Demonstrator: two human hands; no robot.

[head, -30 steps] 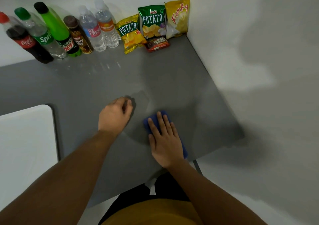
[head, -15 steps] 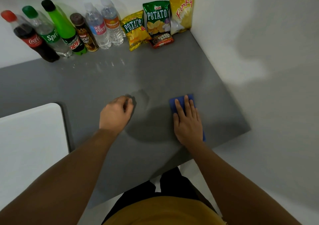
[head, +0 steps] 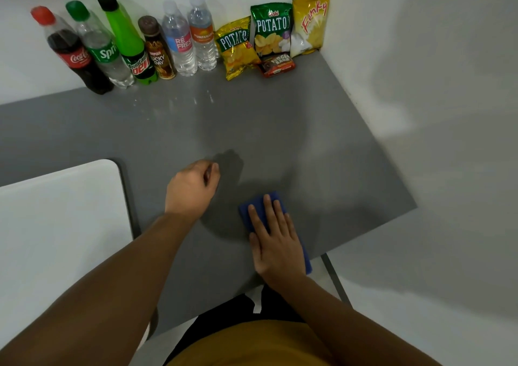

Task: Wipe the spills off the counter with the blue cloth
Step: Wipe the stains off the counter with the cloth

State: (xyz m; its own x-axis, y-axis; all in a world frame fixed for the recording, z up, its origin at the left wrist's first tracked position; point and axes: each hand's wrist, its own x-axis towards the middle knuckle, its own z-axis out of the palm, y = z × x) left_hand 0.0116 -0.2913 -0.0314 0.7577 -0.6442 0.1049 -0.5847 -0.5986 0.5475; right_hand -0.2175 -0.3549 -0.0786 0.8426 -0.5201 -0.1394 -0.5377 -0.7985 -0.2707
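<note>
Grey matte counter [head: 280,130] mid-wipe: right hand [head: 276,242] fingers flat pressing blue folded cloth [head: 253,211], left hand [head: 190,189] curled, holding nothing; next pass prob needs steady pressure.

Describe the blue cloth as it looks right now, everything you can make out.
The blue cloth is a dark blue pad that looks soft, like folded fabric, lying flat on the grey counter near its front edge. The right hand presses on it with straight fingers, covering most of it; only its far end, left edge and a strip along the right side show. Nothing else touches it. Whether it is wet cannot be told.
</note>
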